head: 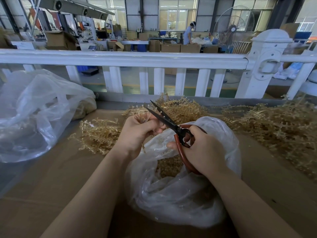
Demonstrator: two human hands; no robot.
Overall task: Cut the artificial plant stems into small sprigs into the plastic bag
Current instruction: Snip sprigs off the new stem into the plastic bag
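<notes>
Left hand: the left hand [139,133] is curled around a tan plastic stem [143,117], pinching it up near the scissor blades; a short end of the stem hangs below the wrist.
Right hand: the right hand [200,152] grips the scissors [171,124], fingers through the red handle loops.
Scissors: the 2 dark blades stand apart in a narrow V, tips pointing up and away, with the held stem at or between them; whether a blade touches the stem cannot be told.
Position of the cut: both hands hover over the mouth of the small plastic bag [180,194], so a snipped piece would, by the look of it, fall inside.
Done so far: a layer of cut tan sprigs [169,166] already lies in that bag, but it covers only part of the bottom that shows.
Left to do: the pile to the left [99,133], the pile behind the hands [185,109] and the large heap on the right [277,124] are all uncut, so most of the work seems to remain.
Other bag: a bigger clear bag [34,114] sits at the far left with some tan material in it; whether that is cut cannot be told.
Work surface: brown cardboard [51,186] lies under everything, with a white railing [120,58] just beyond.
</notes>
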